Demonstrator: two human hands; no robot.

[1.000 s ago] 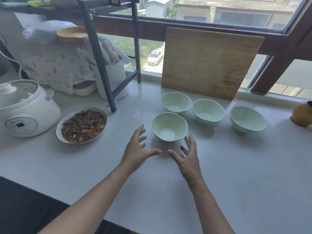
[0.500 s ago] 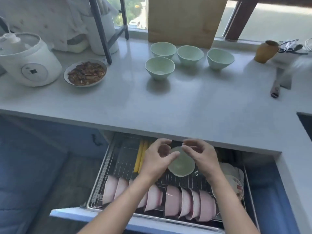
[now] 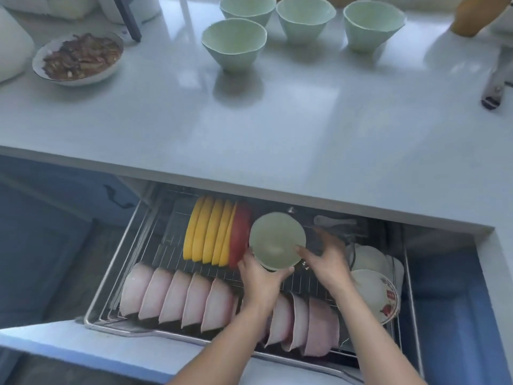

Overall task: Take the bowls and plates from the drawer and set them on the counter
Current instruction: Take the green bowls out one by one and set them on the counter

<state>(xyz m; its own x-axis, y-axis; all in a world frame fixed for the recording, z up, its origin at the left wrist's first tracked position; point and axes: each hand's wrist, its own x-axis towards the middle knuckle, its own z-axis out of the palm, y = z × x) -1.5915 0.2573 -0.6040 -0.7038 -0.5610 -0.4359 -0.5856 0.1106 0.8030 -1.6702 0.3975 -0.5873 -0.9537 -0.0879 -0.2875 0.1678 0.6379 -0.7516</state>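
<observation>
Four green bowls (image 3: 234,43) are already set upright on the counter (image 3: 277,129), leaving its near part free. Below, the drawer (image 3: 144,223) is pulled out so its racked pink bowls (image 3: 177,298) and yellow plates (image 3: 208,232) can be reached. One more bowl (image 3: 277,240) is cupped from beneath by the left hand (image 3: 261,279), while the right hand (image 3: 326,259), fingers spread, is laid against its rim, presumably for steadying.

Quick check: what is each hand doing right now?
Left hand: holds the green bowl from below, over the drawer.
Right hand: fingers spread at the bowl's right side, blurred; grip cannot be told.
</observation>
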